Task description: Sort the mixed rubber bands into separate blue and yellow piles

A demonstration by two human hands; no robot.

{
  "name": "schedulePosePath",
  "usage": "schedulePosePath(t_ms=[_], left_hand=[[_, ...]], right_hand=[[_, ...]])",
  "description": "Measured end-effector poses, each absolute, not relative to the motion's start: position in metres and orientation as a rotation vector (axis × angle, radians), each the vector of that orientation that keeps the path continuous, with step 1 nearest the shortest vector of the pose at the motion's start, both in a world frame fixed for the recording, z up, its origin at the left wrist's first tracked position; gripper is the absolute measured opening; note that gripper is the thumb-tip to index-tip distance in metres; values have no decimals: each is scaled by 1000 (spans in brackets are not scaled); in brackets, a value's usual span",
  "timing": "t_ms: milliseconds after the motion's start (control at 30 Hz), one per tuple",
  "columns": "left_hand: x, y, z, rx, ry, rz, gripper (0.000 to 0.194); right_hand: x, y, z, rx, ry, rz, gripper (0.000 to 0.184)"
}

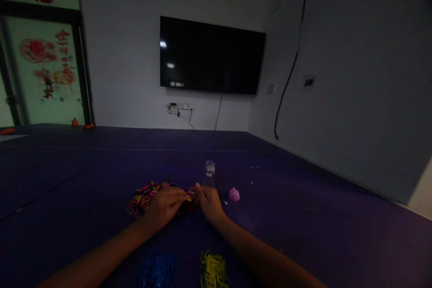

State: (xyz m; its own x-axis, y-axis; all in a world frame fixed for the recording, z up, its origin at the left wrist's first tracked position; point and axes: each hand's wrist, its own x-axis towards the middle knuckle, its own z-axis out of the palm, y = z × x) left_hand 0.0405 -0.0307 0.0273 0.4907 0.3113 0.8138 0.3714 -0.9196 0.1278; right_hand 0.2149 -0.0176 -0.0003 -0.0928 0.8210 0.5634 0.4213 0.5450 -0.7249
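Note:
My left hand (164, 206) is closed in a pinch on small colourful rubber bands (189, 195), a pink and yellow bit showing at its fingertips. Just across from it, my right hand (209, 202) has its fingers drawn together; what they hold, if anything, is too small and dark to make out. A pile of mixed-colour rubber bands (143, 197) lies behind and beside my left hand, partly covered by it. Beyond my right hand stands a clear bottle (209, 172), its lower part hidden. To the right sits a pink, knobbed object (234, 194), perhaps a lid.
Close to me on the dark purple surface (303, 234) lie a blue heap of bands (158, 270) and a yellow heap of bands (213, 270). Small white scraps (251, 183) are scattered at right. A cable (286, 81) hangs along the right wall; a television (212, 56) is mounted ahead.

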Motion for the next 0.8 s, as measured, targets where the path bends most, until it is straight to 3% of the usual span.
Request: schedulePosePath(t_ms=[167,433,667,800], left_hand=[[72,-73,39,-3231,-352,-1209,19],[79,-90,41,-3461,-276,-888,24],[75,-90,50,-3510,-399,-1078,15],[67,-68,52,-3227,-656,-1346,5]], right_hand=[[216,-14,-4,-1058,-1662,559,69],[214,-16,-3,-1061,-1708,519,69],[215,-14,-5,-1081,-1699,538,67],[215,-16,-4,-1055,-1723,499,65]])
